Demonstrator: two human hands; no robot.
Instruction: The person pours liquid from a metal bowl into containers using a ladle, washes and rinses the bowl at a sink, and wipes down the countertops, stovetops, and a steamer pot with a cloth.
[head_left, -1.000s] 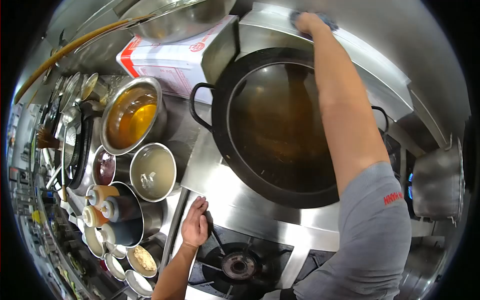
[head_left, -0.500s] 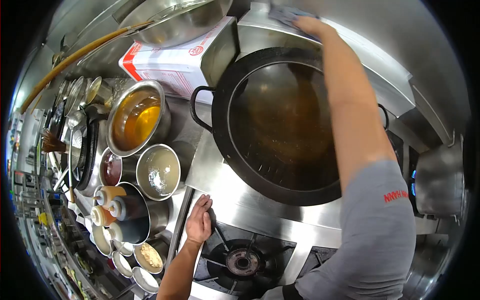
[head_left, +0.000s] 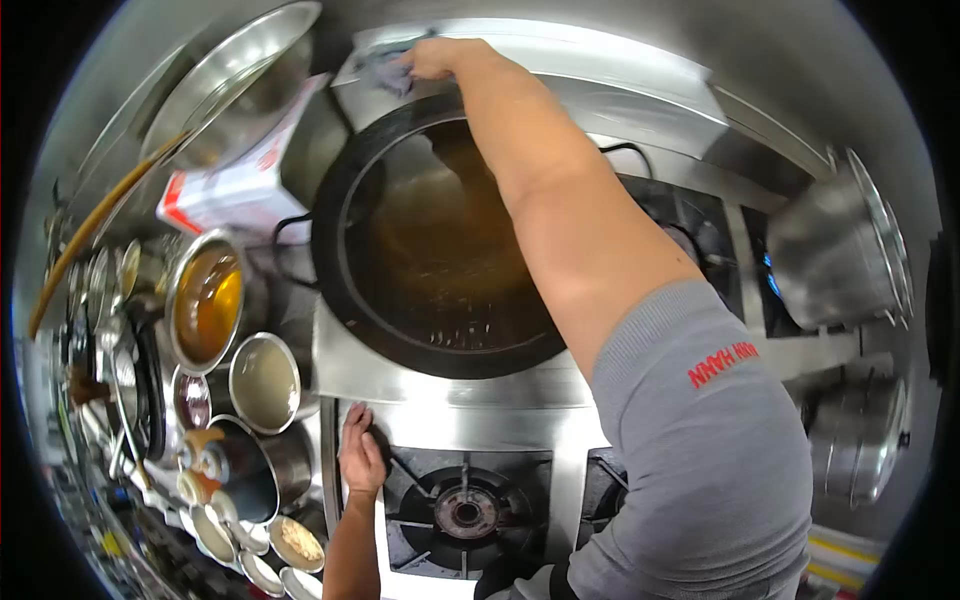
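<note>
My right hand (head_left: 432, 58) is closed on a grey cloth (head_left: 388, 75), pressing it to the left part of the steel ledge (head_left: 540, 45) behind the stove. My right arm reaches across a large black wok (head_left: 330, 270) with dark brownish liquid inside. Below the wok's left side, my left hand (head_left: 361, 450) rests on the stove's metal edge, fingers stretched out and nothing in them. It lies beside a gas burner (head_left: 467, 512) that shows no flame.
Left of the wok stand a bowl of amber oil (head_left: 207, 308), a pot of cloudy liquid (head_left: 264, 384), and several squeeze bottles (head_left: 205, 450). A large steel bowl (head_left: 235, 95) leans over a white-and-red tin (head_left: 235, 195). A steel pot (head_left: 835, 245) sits over a blue flame at right.
My right hand has slid left along the ledge with the cloth. The view has shifted, so the wok and containers appear farther left. My left hand stays on the stove edge.
</note>
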